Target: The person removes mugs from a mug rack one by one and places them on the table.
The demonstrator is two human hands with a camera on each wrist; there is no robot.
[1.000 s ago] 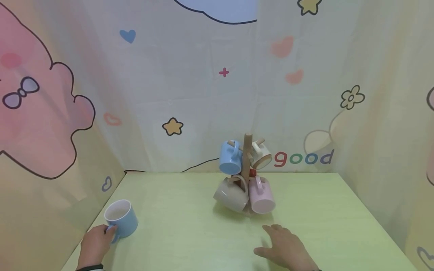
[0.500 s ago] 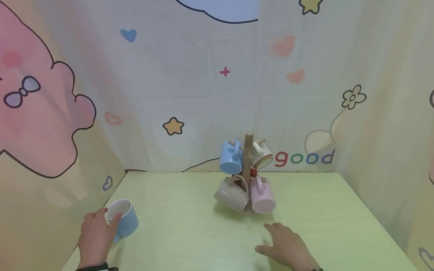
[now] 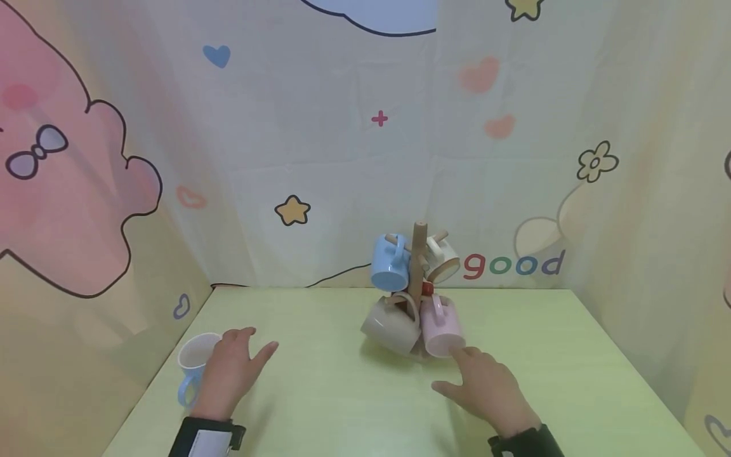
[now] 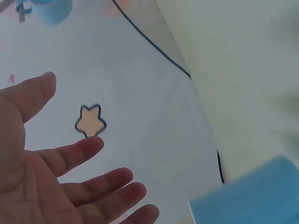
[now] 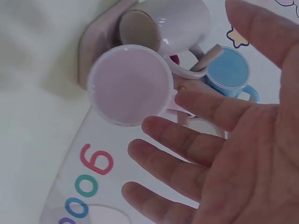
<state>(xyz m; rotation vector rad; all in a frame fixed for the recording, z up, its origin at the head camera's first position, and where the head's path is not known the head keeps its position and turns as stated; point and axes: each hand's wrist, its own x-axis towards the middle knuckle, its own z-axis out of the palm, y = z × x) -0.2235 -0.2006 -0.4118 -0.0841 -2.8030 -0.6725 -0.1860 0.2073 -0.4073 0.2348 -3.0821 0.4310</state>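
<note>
Head view: both hands are spread wide and hold nothing. Left hand [image 3: 231, 368] floats beside the blue mug [image 3: 191, 368] near the table [image 3: 342, 406] edge. Right hand [image 3: 485, 390] nears the pink mug [image 3: 442, 330].

We record two bare hands, the left hand [image 3: 228, 371] and the right hand [image 3: 485, 390], at the lower edge of the head view. Each wrist carries a black band (the left one shows a pale grey panel).

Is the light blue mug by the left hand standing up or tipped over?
Standing up. The light blue ceramic mug sits on the pale green table with its white open rim facing upward.
</note>
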